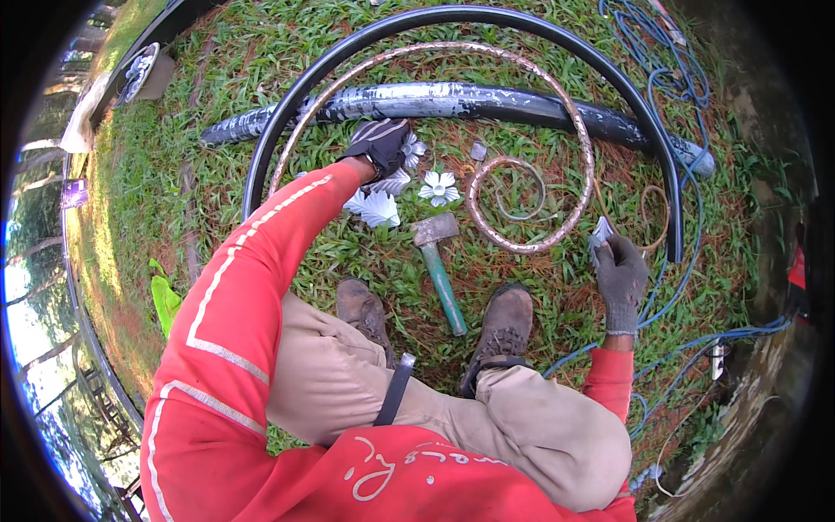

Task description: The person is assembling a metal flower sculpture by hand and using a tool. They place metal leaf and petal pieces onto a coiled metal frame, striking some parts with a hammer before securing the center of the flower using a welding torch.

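Observation:
My left hand point(380, 145), in a dark striped glove, reaches over the grass with its fingers curled. Against its fingers sits a silver metal flower point(415, 150), partly hidden; what the fingers hold, if anything, is hidden. Under and beside that wrist lie silver metal leaves point(380, 209). Another metal flower point(439, 189) rests to the right. My right hand point(623, 277), in a grey glove, pinches a silver metal leaf point(601, 235) low over the grass. Between my hands, a hammer point(441, 270) with a green handle lies by my boots.
A coppery metal scroll point(591, 165) curls on the grass inside a black curved bar point(452, 12). A thick, paint-worn black pipe point(435, 100) lies across them. Blue hose or cord point(687, 83) runs down the right side. A small metal block point(478, 151) sits near the scroll.

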`<act>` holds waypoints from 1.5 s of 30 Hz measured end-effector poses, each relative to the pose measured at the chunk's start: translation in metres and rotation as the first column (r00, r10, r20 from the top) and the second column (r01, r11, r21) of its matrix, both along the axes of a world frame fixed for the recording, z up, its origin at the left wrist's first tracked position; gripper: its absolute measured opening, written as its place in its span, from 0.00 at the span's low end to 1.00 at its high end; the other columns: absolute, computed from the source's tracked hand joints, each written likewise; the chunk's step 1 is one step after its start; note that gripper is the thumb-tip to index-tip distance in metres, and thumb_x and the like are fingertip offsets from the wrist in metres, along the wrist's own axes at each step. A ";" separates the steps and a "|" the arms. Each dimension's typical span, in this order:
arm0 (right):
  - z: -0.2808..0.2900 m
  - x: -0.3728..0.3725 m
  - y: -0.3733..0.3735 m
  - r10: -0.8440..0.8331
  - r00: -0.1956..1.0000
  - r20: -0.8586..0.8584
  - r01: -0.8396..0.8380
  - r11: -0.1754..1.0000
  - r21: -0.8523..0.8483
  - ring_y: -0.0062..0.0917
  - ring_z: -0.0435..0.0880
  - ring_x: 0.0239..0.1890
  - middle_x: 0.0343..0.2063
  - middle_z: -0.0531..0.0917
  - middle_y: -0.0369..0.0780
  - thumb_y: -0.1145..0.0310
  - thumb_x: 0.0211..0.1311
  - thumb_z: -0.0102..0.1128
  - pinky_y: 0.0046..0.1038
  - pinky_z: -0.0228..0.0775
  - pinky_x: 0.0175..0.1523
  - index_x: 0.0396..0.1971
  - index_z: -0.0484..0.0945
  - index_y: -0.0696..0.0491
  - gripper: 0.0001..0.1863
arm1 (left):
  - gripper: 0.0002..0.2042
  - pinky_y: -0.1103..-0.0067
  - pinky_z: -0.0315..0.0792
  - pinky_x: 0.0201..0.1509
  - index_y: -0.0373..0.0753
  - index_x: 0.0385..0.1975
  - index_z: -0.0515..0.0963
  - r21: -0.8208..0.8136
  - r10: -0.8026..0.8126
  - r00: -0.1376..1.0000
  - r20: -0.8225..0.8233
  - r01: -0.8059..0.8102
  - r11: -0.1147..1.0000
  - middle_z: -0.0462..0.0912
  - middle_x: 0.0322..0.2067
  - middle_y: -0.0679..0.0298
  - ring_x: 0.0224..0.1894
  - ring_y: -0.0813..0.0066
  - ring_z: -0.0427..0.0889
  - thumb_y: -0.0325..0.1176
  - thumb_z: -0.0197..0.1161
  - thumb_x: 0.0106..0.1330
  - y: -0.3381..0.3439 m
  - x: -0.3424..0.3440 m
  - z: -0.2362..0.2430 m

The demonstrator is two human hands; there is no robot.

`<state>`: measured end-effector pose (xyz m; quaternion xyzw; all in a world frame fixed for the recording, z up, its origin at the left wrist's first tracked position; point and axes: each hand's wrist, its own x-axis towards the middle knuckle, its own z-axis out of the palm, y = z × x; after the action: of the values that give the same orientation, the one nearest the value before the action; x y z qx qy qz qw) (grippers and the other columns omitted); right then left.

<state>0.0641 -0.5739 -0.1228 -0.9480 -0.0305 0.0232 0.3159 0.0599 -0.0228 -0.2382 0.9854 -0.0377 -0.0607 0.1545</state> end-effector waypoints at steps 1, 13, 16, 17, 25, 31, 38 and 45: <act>0.001 0.001 0.007 0.013 1.000 0.007 -0.013 1.000 0.016 0.32 0.92 0.35 0.35 0.92 0.47 0.69 0.73 0.75 0.35 0.83 0.46 0.46 0.91 0.59 0.09 | 0.17 0.47 0.80 0.56 0.43 0.55 0.81 -0.004 0.010 0.999 0.037 -0.009 1.000 0.89 0.46 0.46 0.51 0.37 0.88 0.36 0.69 0.67 -0.003 -0.003 -0.001; 0.008 -0.015 0.044 0.296 0.947 0.122 -0.309 0.945 0.107 0.49 0.92 0.45 0.41 0.92 0.47 0.70 0.70 0.73 0.48 0.84 0.52 0.48 0.91 0.52 0.09 | 0.18 0.47 0.78 0.56 0.38 0.57 0.81 0.044 0.070 0.998 -0.007 -0.069 0.997 0.88 0.46 0.41 0.52 0.35 0.87 0.39 0.64 0.71 -0.010 -0.001 0.000; 0.008 -0.023 0.051 0.312 0.945 0.098 -0.318 0.946 0.065 0.49 0.91 0.47 0.41 0.91 0.47 0.70 0.70 0.72 0.49 0.84 0.53 0.48 0.90 0.52 0.09 | 0.17 0.49 0.79 0.56 0.38 0.53 0.83 0.111 0.136 0.975 -0.177 -0.117 0.987 0.89 0.47 0.43 0.53 0.36 0.87 0.39 0.67 0.68 -0.006 0.008 -0.003; 0.002 -0.028 0.044 0.332 0.939 0.086 -0.339 0.937 0.082 0.49 0.91 0.47 0.43 0.91 0.48 0.70 0.70 0.72 0.48 0.84 0.53 0.50 0.90 0.52 0.11 | 0.18 0.50 0.80 0.56 0.37 0.53 0.83 0.054 0.123 0.969 -0.214 -0.114 0.992 0.89 0.47 0.43 0.53 0.36 0.88 0.40 0.69 0.67 -0.018 0.014 0.003; 0.000 -0.038 0.018 0.302 0.948 0.096 -0.307 0.951 0.041 0.50 0.91 0.52 0.48 0.92 0.49 0.69 0.71 0.72 0.48 0.85 0.58 0.57 0.88 0.52 0.17 | 0.12 0.68 0.82 0.56 0.32 0.48 0.85 -0.357 0.005 0.953 -0.304 -0.119 0.927 0.91 0.45 0.63 0.46 0.74 0.85 0.26 0.75 0.68 0.053 0.016 -0.036; 0.001 -0.072 -0.101 -0.020 0.970 0.243 0.026 0.999 -0.022 0.44 0.95 0.50 0.48 0.94 0.49 0.69 0.73 0.73 0.41 0.87 0.59 0.56 0.90 0.55 0.15 | 0.19 0.73 0.82 0.58 0.33 0.65 0.87 -0.396 0.076 0.951 -0.299 -0.197 0.897 0.94 0.50 0.62 0.50 0.72 0.89 0.36 0.71 0.82 0.042 0.023 0.001; 0.040 -0.227 -0.342 -0.847 0.522 0.096 0.835 0.531 0.145 0.22 0.92 0.47 0.45 0.95 0.39 0.63 0.79 0.74 0.27 0.85 0.58 0.58 0.90 0.58 0.18 | 0.23 0.73 0.83 0.57 0.27 0.66 0.85 -0.668 0.251 0.925 -0.286 -0.380 0.639 0.93 0.51 0.59 0.49 0.72 0.90 0.39 0.73 0.81 0.003 0.045 0.044; 0.056 -0.358 -0.258 -0.732 0.626 -0.267 0.574 0.665 -0.478 0.49 0.94 0.52 0.45 0.94 0.54 0.52 0.73 0.74 0.47 0.85 0.59 0.49 0.92 0.52 0.18 | 0.26 0.74 0.81 0.56 0.26 0.64 0.85 -0.685 0.214 0.945 -0.245 -0.326 0.651 0.92 0.48 0.60 0.48 0.71 0.89 0.43 0.75 0.79 -0.023 0.079 0.070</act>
<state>-0.2939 -0.8319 -0.0669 -0.9002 0.3980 0.1224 0.1276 0.1384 -0.0460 -0.1678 0.8337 0.1000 -0.0875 0.5361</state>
